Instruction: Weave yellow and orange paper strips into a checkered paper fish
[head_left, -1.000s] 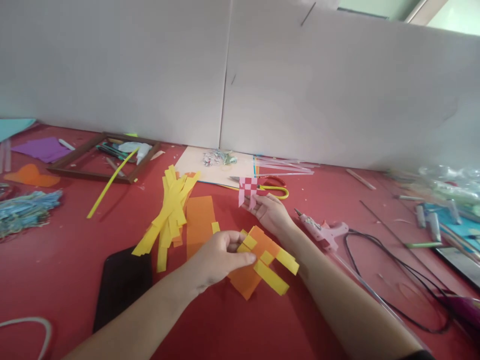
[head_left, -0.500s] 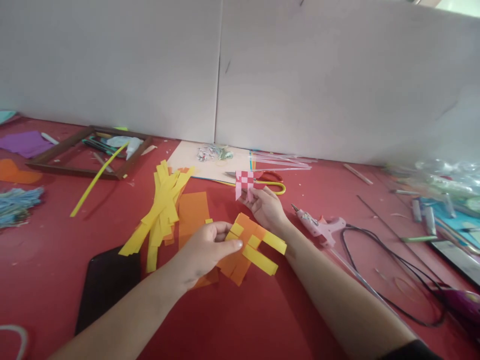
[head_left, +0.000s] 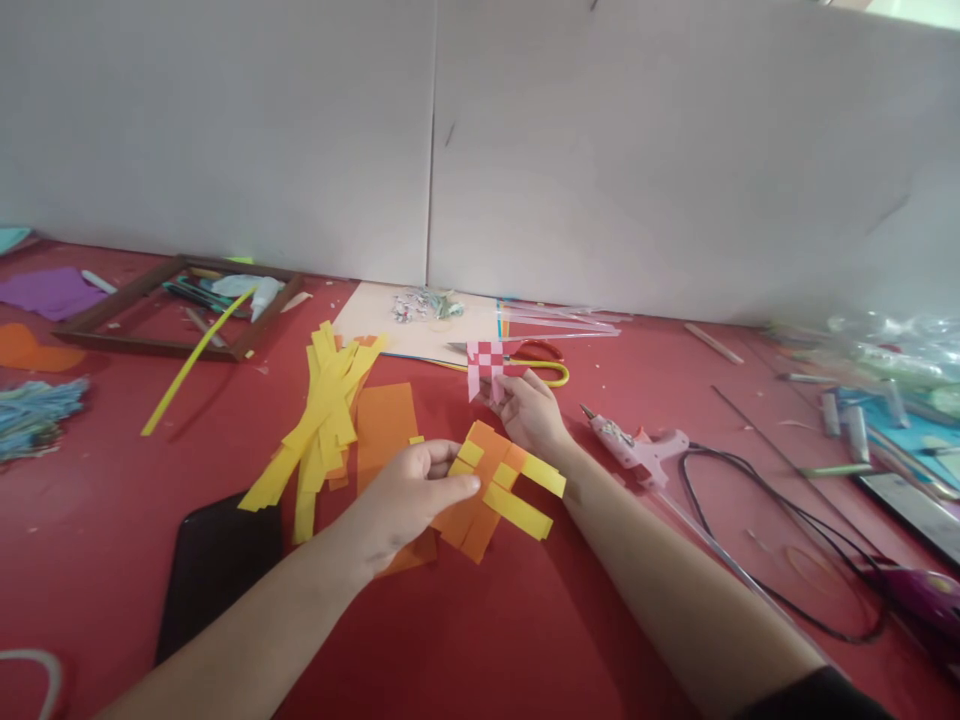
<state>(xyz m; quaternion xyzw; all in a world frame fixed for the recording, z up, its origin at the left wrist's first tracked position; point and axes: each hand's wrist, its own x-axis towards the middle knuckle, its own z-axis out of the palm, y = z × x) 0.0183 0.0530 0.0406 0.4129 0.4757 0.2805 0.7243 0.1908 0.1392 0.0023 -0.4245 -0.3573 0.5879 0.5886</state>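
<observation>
Between the thumb and fingers of my left hand (head_left: 420, 485) is a woven piece of orange and yellow paper strips (head_left: 491, 465), its loose strip ends sticking out to the right and downward. Farther forward, my right hand (head_left: 529, 405) pinches a small pink and red checkered woven paper piece (head_left: 485, 365). Behind that piece lie scissors (head_left: 551, 372) with red and yellow handles, partly covered by it. A pile of yellow paper strips (head_left: 322, 410) rests left of my hands. An orange paper sheet (head_left: 386, 425) lies partly under my left hand.
A pink glue gun (head_left: 637, 450) with a black cord lies to the right. At the back left is a brown wooden frame (head_left: 150, 345) with tools inside. A black flat object (head_left: 217, 560) sits beside my left forearm. Plastic-wrapped items (head_left: 892, 350) crowd the far right.
Both hands keep their grips. The orange and yellow woven piece has tilted slightly and shifted a little up and left. The view has moved slightly.
</observation>
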